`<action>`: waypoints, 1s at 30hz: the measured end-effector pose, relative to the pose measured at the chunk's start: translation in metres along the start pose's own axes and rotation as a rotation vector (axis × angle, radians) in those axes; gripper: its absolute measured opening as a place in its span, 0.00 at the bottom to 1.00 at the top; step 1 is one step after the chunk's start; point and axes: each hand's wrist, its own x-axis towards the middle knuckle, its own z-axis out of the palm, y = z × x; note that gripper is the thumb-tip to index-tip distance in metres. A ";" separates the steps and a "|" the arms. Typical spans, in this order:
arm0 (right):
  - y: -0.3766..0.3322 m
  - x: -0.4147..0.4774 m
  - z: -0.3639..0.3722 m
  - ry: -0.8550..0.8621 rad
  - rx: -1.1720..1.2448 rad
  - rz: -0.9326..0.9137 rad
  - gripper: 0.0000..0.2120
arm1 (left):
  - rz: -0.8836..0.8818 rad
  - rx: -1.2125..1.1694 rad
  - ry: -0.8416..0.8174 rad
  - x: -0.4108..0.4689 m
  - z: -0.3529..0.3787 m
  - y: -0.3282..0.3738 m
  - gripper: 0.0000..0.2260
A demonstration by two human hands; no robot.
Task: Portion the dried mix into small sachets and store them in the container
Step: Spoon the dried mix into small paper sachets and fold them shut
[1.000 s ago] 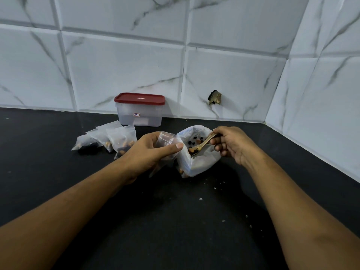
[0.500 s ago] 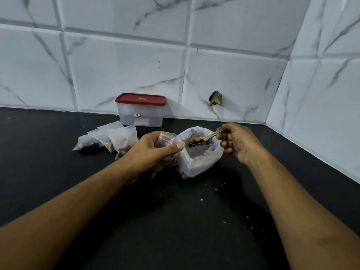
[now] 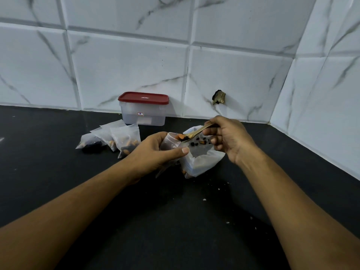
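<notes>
White marble-look wall tiles (image 3: pixel 126 65) stand behind a black desk (image 3: pixel 175 230). Near the middle of the desk sits a big soft clear plastic bag of dried mix (image 3: pixel 202 162). Its top is open wide, so a spoon can get in.

At 9 o'clock of that bag is the left hand (image 3: pixel 153 154). Its fingers and thumb are wrapped round a small clear plastic sachet (image 3: pixel 171 141) and hold its mouth up and open, I think so the mix can drop in.

At 12 o'clock of the bag is the right hand (image 3: pixel 228 137). Its fingers are pinched on the handle of a thin gold metal spoon (image 3: pixel 197 131). The spoon's bowl carries orange and dark bits right at the sachet's mouth. It is over the big bag, so bits that fall would likely land back inside.

Three small filled clear sachets (image 3: pixel 116 139) lie in a heap at 10 o'clock from the left hand, with nuts and dark bits inside.

At 11 o'clock from the hands, a clear plastic box with a red lid (image 3: pixel 143 112) stands by the wall. Its lid is on, and I cannot tell what is in it.
</notes>
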 end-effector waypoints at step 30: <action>-0.003 -0.005 0.000 -0.305 -0.025 -0.346 0.05 | -0.027 -0.006 0.152 0.009 -0.006 -0.008 0.19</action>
